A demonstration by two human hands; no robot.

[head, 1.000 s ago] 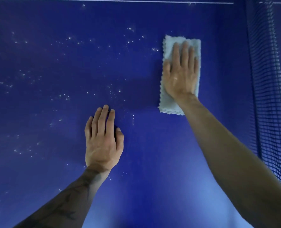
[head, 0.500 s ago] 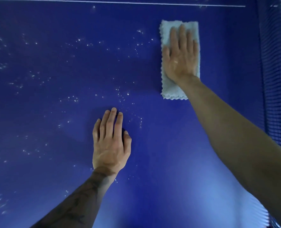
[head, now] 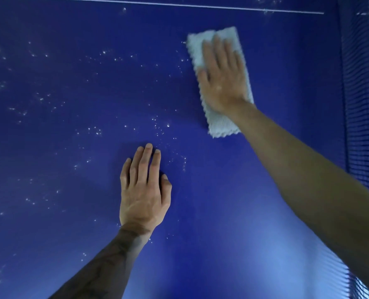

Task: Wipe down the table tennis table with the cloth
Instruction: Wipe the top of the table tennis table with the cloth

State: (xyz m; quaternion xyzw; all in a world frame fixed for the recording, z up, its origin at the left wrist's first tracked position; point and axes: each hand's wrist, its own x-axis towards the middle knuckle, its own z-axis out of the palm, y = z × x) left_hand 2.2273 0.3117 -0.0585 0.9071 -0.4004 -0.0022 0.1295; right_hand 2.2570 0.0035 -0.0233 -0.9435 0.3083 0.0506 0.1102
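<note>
Cloth (head: 220,125) first: where is it lying?
— Flat on the blue table tennis table (head: 222,223), in the far right part of the view. It is a pale, folded rectangle with a scalloped edge, its long side running away from the person and tilted a little to the left. It is near the net (head: 365,108) but apart from it.

And the right hand (head: 222,83)?
— On top of the cloth, palm down, fingers straight and close together, pressing it to the surface. Nothing is curled round it. Cloth shows past the fingertips and below the wrist. Hand and cloth are both slightly blurred.

What about the left hand (head: 144,190)?
— Also flat on the table, nearer the person and well to the left of the cloth. The fingers are extended and together, the thumb lies along the side, and it holds nothing. The forearm (head: 105,262) behind it bears dark tattoo marks.

How does the surface look?
— White specks (head: 157,126) are scattered over the left and middle of it, some just beside the left fingertips and some close to the cloth's left edge. A thin white line (head: 179,4) runs across the far side. The net stands along the right edge.
</note>
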